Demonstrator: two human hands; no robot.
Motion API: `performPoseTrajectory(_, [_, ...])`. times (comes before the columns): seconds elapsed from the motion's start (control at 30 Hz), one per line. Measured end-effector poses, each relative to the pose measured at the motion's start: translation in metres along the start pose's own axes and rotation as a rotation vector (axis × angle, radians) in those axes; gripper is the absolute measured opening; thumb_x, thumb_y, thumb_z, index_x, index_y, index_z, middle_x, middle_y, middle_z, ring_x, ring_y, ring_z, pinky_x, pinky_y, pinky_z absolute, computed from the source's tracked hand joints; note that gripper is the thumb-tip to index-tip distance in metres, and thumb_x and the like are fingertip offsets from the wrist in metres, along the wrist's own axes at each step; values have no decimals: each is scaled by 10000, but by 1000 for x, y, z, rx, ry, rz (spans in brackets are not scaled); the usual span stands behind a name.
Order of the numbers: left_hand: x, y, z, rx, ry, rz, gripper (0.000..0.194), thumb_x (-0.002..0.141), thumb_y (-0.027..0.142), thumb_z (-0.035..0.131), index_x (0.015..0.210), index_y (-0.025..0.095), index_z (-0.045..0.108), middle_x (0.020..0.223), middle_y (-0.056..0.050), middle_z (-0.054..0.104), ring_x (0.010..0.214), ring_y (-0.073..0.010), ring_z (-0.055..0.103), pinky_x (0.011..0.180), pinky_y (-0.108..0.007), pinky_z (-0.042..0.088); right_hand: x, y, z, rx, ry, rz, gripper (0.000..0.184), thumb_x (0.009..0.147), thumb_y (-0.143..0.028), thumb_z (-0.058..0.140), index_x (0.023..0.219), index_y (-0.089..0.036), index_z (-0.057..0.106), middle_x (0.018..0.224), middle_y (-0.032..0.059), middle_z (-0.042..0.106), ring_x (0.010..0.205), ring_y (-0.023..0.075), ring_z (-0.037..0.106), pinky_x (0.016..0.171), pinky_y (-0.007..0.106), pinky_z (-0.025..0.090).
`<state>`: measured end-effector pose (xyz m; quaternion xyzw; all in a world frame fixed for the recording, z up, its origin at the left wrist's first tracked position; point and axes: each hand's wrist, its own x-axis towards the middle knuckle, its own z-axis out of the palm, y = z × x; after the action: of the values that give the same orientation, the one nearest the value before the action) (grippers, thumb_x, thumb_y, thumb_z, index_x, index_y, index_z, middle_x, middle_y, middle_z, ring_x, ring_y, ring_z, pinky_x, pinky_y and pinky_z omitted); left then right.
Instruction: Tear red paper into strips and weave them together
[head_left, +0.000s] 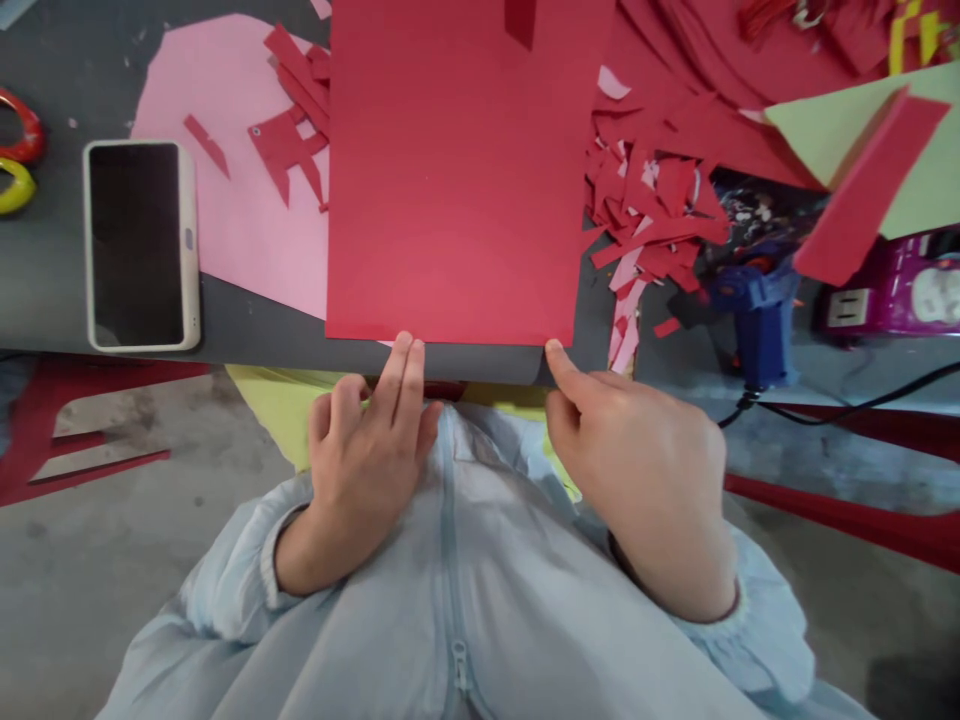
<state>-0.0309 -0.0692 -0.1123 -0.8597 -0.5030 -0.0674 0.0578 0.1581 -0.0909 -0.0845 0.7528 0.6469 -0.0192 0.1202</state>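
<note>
A large sheet of red paper [454, 200] lies flat on the dark table, its near edge close to the table's front edge. Two outstretched fingers of my left hand [371, 450] touch that near edge left of its middle, while the other fingers are partly bent. At the near right corner, the extended index finger of my right hand [641, 470] presses on the paper, its remaining fingers curled under. Neither hand grips anything. Under the red sheet's left side sticks out a pink paper piece [247, 240].
A phone [136, 245] and scissor handles [21, 150] lie at left. Red paper scraps [652, 200] are heaped right of the sheet. Farther right are a blue glue gun [765, 320], its black cord [862, 410], a folded red strip [874, 185] and a purple socket box [900, 290].
</note>
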Motion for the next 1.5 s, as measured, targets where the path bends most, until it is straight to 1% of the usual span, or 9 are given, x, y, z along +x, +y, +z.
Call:
performPoseTrajectory(0.37, [-15,-34,-3,-61,-82,-104,587,962,366,518,1522,227,410,1443,-19,585,902,-284,521,752,-449,407,0,-4,-5,7,-32,52,452,893,-185,440,1256,-190,710,588,30,628,451,103,347,491,262,156])
performPoseTrajectory(0.5, [-19,-41,-3,-55,-74,-120,583,959,370,528,1515,232,419,1424,-20,602,900,-280,540,760,-444,401,1,-5,-6,0,-34,57,454,882,-187,445,1246,-186,716,588,30,630,448,105,333,490,262,159])
performPoseTrajectory(0.7, [-18,-43,-4,-18,-35,-84,575,947,365,563,1488,207,450,1423,1,600,856,-272,530,725,-435,395,0,-5,-5,3,-28,62,450,880,-190,449,1239,-189,721,584,29,627,448,100,321,492,261,160])
performPoseTrajectory(0.93, [-19,-43,-2,-4,-25,-73,593,942,353,580,1502,221,434,1425,-3,597,859,-272,540,729,-433,396,-1,-1,-3,41,-25,64,456,879,-193,452,1253,-198,713,597,28,632,462,116,385,502,270,181])
performPoseTrajectory(1.03, [-18,-42,-1,-3,-27,-77,596,936,333,592,1499,208,438,1439,-2,583,866,-278,538,753,-447,410,1,2,-2,118,23,55,454,885,-197,431,1231,-196,725,617,36,647,492,127,454,515,268,234])
performPoseTrajectory(1.17, [-15,-39,1,-27,-17,-86,577,939,319,583,1492,218,453,1427,-41,600,856,-270,547,753,-445,409,9,7,-1,261,98,97,394,887,-210,452,1143,-184,751,713,57,699,613,151,577,577,261,335])
performPoseTrajectory(1.27, [-12,-37,3,-13,-1,-73,545,944,317,573,1476,250,481,1406,-70,618,863,-260,561,780,-445,409,16,11,4,333,107,151,336,885,-253,491,1097,-172,738,675,37,671,617,156,581,595,264,355])
performPoseTrajectory(1.37, [-9,-36,4,2,-36,-90,534,948,339,568,1471,268,485,1414,-80,610,889,-259,574,797,-442,423,21,15,10,427,138,173,304,867,-323,547,1065,-185,731,620,2,626,579,155,562,586,269,360])
performPoseTrajectory(1.5, [-9,-37,4,-49,-139,-118,546,966,353,533,1500,278,442,1482,-91,542,915,-255,573,814,-439,442,23,22,17,526,157,169,309,855,-348,598,1099,-199,713,609,-26,608,550,144,547,592,276,387])
